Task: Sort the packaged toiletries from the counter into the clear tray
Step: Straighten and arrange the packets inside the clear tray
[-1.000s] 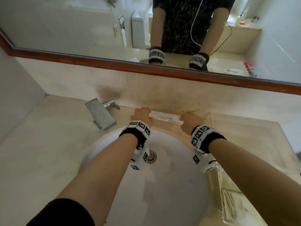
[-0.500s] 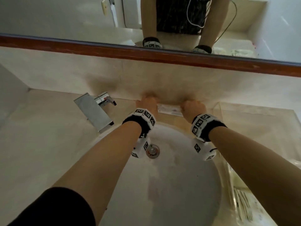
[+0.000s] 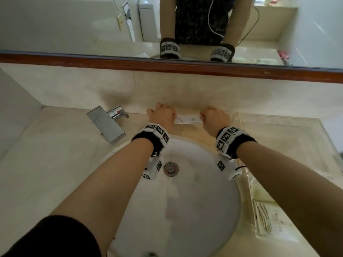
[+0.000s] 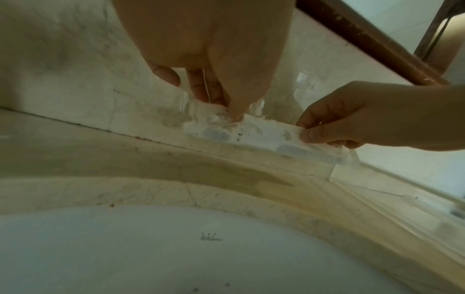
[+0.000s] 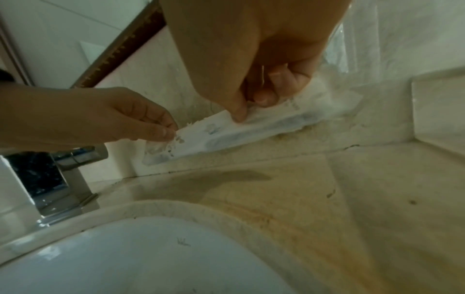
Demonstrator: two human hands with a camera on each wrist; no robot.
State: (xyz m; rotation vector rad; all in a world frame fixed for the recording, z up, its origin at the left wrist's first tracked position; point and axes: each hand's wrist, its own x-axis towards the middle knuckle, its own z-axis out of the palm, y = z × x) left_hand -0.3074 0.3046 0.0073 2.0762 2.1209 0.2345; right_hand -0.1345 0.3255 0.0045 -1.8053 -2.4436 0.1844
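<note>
A long white toiletry packet (image 3: 187, 120) sits at the back of the counter, against the backsplash behind the sink. My left hand (image 3: 161, 115) pinches its left end between thumb and fingers, as the left wrist view shows (image 4: 226, 107). My right hand (image 3: 215, 119) pinches the right end (image 5: 241, 111). In both wrist views the packet (image 4: 264, 135) (image 5: 251, 129) hangs slightly above the counter with a shadow beneath it. The clear tray (image 3: 241, 130) stands right beside the right hand. A striped packet (image 3: 263, 219) lies in its near part.
The white sink (image 3: 194, 210) with its drain (image 3: 170, 168) lies below both forearms. A chrome faucet (image 3: 106, 123) stands to the left of the left hand. A wood-framed mirror (image 3: 167, 65) runs above the backsplash.
Both hands have stayed on the packet's ends, a little closer together than a second ago. The head view has shifted slightly.
</note>
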